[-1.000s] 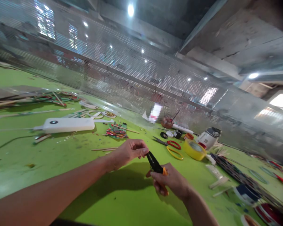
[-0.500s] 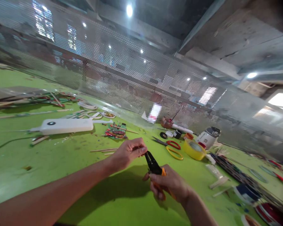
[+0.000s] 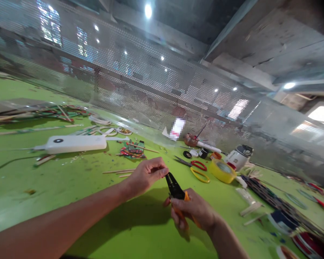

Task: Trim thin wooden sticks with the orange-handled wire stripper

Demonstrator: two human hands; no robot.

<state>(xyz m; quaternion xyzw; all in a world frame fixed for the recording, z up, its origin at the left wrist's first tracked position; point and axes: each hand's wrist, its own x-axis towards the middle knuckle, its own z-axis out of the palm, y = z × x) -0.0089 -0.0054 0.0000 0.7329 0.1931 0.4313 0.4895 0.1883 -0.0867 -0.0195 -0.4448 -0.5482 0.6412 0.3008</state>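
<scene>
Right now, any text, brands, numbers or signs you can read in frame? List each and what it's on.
No legible text anywhere.
Orange-handled pliers: row of pale marks, too small to read.
White container: marks on its side, blurred.
Bright panel: pixelated, unreadable.
White elongated case: round dark emblem, symbol unclear.
Small black jar: light marking, too small to read.
</scene>
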